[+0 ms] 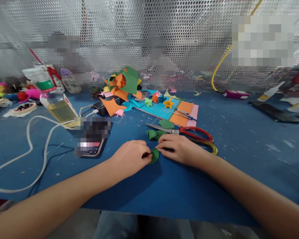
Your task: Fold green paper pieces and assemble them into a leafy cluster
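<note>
A small rounded green piece (154, 157) is pinched between my two hands near the table's front edge. My left hand (133, 156) holds its left side, fingers curled. From the right, my right hand (175, 147) grips its upper edge with the fingertips. Just behind my hands lie a folded green piece (153, 134) and a flat green piece (166, 124). Scissors (198, 133) with red and yellow handles rest behind my right hand, blades pointing left.
A phone (96, 137) and a white cable (46, 146) lie left, near a bottle (57, 106). Behind are orange and blue sheets (181, 113), paper flowers (168, 103) and scraps (131, 79). A dark phone (274, 112) is at right, before a perforated metal screen (189, 43).
</note>
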Available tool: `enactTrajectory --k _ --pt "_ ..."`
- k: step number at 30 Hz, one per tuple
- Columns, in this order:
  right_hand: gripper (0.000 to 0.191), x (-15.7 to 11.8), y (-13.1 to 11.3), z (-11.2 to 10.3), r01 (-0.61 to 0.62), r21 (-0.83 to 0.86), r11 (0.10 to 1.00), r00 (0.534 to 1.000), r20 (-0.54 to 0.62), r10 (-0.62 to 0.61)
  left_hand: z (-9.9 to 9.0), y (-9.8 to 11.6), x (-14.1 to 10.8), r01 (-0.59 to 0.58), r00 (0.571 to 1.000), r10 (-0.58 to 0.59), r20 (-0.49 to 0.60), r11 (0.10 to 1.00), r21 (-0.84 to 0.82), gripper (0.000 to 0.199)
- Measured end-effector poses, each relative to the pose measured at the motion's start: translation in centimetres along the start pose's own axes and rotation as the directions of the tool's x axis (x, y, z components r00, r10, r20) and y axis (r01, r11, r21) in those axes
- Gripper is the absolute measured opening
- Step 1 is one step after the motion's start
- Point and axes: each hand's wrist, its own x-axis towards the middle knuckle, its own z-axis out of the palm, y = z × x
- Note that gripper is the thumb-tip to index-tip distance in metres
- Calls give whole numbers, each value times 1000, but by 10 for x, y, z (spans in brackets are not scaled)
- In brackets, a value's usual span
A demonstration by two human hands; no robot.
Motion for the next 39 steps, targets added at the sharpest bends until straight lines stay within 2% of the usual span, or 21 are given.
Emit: enactTrajectory --k 4,10,18,21,23,26,29,34,39 --pt "17 1 3 4 -98 132 986 994 -24 102 2 -2 5 84 996 -89 -27 985 -150 8" --pt "11 5 3 8 -94 151 984 996 9 94 3 -3 8 102 994 -107 -20 979 -176 6" --pt "15 8 -9 6 -62 -119 991 992 101 74 3 -3 8 104 992 -117 -51 973 -206 8" --pt "17 8 -13 1 -4 -243 970 999 48 16 -1 -4 8 99 989 -126 -72 948 -302 12" --pt "17 7 -15 -2 13 -286 958 1000 -18 -19 -4 -3 8 112 989 -142 -47 910 -399 16" --pt "13 5 -17 -5 -37 -179 983 987 -160 8 -7 -2 7 124 987 -161 -30 854 -505 18" --pt "6 3 -19 -6 -80 55 995 955 -281 92 -7 1 7 62 983 -142 -117 855 -515 14" --pt "4 3 -21 -7 -77 250 965 944 -293 151 -7 4 5 -101 954 -49 -295 877 -471 8" --pt "5 4 -24 -6 -84 345 935 920 -334 205 -6 5 3 -169 927 -23 -375 867 -469 7"
